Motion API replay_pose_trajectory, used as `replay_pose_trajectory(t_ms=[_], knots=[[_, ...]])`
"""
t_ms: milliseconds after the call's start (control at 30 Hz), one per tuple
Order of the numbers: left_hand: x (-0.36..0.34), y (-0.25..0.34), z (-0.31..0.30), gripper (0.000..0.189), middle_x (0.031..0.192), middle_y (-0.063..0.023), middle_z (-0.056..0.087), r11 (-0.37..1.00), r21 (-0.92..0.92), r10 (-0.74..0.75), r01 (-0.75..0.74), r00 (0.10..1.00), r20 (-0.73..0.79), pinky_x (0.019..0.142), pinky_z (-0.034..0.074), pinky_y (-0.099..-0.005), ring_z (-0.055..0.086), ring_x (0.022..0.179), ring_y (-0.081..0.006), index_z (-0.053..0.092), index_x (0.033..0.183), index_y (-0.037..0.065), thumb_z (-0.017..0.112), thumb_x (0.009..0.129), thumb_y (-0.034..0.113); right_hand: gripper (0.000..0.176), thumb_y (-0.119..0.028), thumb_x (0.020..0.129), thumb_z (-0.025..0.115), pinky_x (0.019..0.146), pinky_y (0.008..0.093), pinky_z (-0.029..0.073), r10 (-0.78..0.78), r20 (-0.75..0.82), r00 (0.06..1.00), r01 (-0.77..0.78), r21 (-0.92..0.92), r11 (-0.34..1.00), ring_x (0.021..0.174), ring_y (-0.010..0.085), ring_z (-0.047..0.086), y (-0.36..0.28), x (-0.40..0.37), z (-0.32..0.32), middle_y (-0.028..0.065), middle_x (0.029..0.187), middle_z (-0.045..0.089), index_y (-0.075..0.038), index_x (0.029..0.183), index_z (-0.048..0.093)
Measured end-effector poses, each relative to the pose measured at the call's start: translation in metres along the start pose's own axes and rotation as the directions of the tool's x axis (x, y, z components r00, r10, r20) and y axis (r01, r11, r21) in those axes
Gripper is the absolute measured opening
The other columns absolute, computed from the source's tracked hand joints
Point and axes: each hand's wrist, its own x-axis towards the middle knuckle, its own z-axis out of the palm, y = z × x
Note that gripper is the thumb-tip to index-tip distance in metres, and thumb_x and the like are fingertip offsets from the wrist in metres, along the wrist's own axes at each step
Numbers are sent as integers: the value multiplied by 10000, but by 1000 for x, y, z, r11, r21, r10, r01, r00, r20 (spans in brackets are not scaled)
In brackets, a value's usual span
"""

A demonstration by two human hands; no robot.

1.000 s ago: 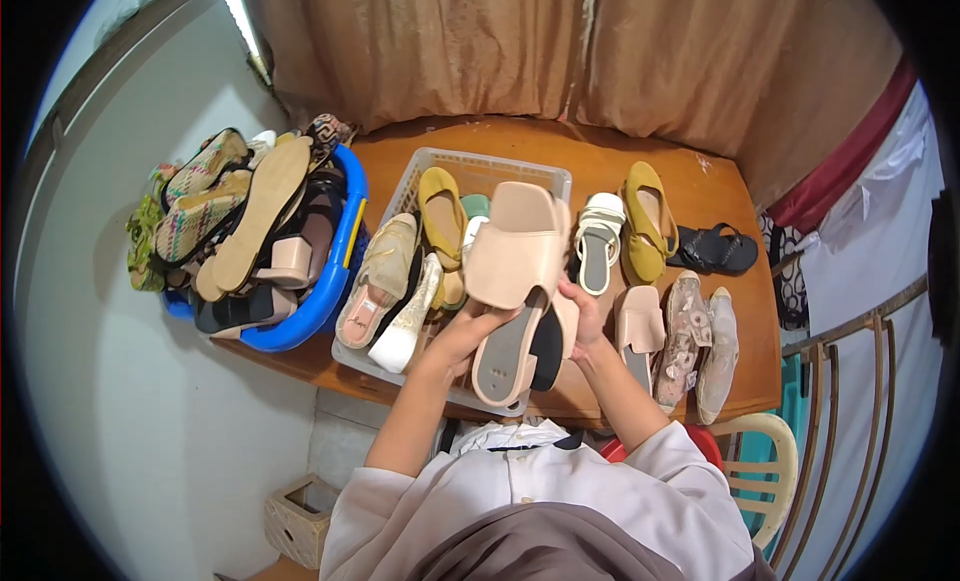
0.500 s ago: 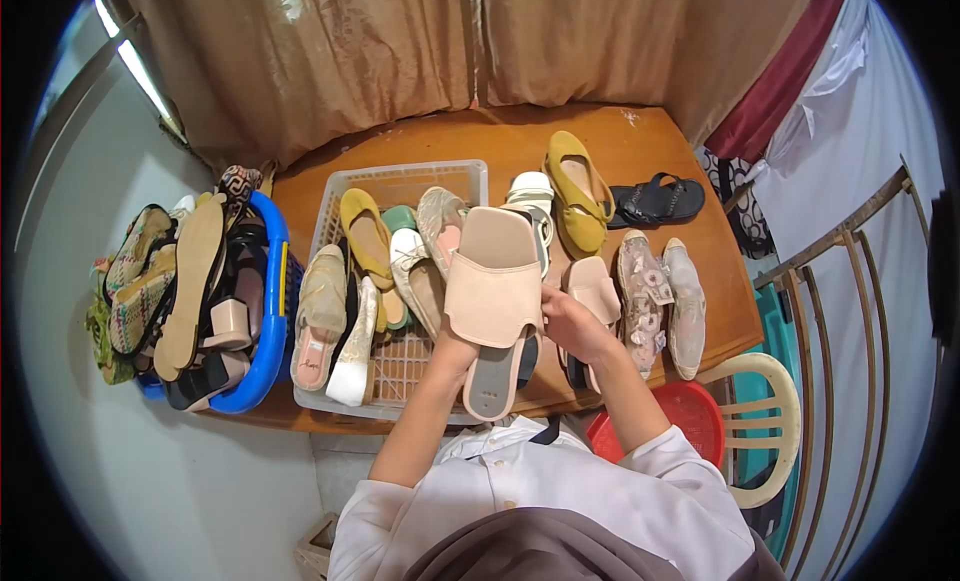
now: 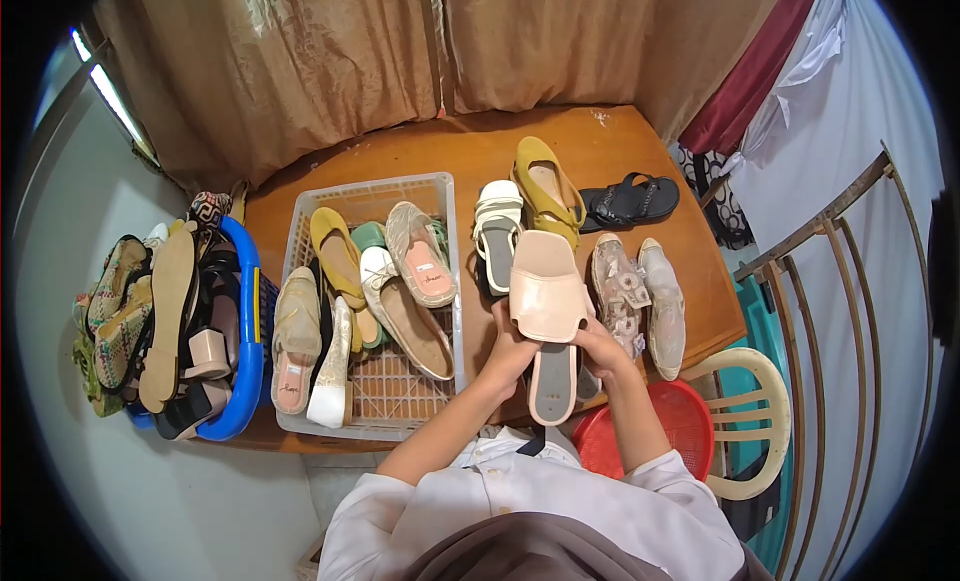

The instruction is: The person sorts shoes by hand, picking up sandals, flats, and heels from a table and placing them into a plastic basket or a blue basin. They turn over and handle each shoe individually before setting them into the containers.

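Note:
A beige slide sandal (image 3: 548,311) with a wide strap and grey insole is held over the table's front part, its toe pointing away from me. My left hand (image 3: 512,349) is closed on its left edge. On the opposite edge, my right hand (image 3: 603,351) grips it too, partly hidden under the strap. Part of another sole shows beneath it near the right hand. White strappy sandals (image 3: 497,221) lie just beyond on the left, mustard flats (image 3: 548,186) behind. To the right are clear embellished shoes (image 3: 620,293) and a pale flat (image 3: 662,306).
A translucent plastic basket (image 3: 458,281) with several shoes stands on the wooden table (image 3: 690,271). A blue basket (image 3: 250,351) heaped with footwear is at the left. Black sandals (image 3: 630,203) lie at the back right. A red basket (image 3: 690,431) sits on a cream chair (image 3: 775,411).
The beige slide has moved rightward and away from the translucent basket, over the spot where another beige slide lay. The white sandals and the shoes in the basket are now uncovered.

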Motion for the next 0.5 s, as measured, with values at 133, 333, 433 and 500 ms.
replay_pose_trajectory(t_ms=[133, 333, 433, 500], knots=[[-3, -1, -2, 715, 1243, -121, 361, 997, -11, 83, -82, 991, 103, 1004, 289, -357, 390, 1165, -218, 161, 1242, 142, 696, 767, 165, 636, -164, 727, 683, 916, 303, 412, 81, -46, 996, -72, 176, 982, 1072, 174, 522, 1, -10, -16, 90, 1197, 530, -7, 1282, 415], [-2, 16, -24, 554, 1104, -124, 463, 982, -90, -164, 167, 986, 35, 808, 406, -306, 511, 998, -184, 197, 1206, 155, 588, 832, 271, 519, -181, 706, 718, 798, 337, 511, 20, -157, 987, 25, 281, 959, 909, 196, 613, 2, -14, -51, 106, 1033, 612, -17, 1158, 525], [-8, 16, -32, 368, 1008, -96, 520, 979, -128, -153, 156, 988, 31, 759, 428, -294, 550, 911, -171, 313, 1135, 156, 526, 863, 281, 528, -172, 707, 716, 801, 358, 513, 19, -172, 985, 44, 354, 934, 922, 210, 609, -5, -20, -70, 100, 1062, 602, -33, 1174, 515], [-9, 15, -39, 315, 977, -91, 533, 980, -151, -129, 133, 991, 35, 755, 439, -297, 559, 887, -174, 359, 1108, 148, 522, 867, 268, 523, -178, 705, 718, 795, 353, 515, -11, -182, 983, 74, 344, 936, 903, 207, 615, -5, -20, -71, 98, 1046, 609, -29, 1167, 521]])
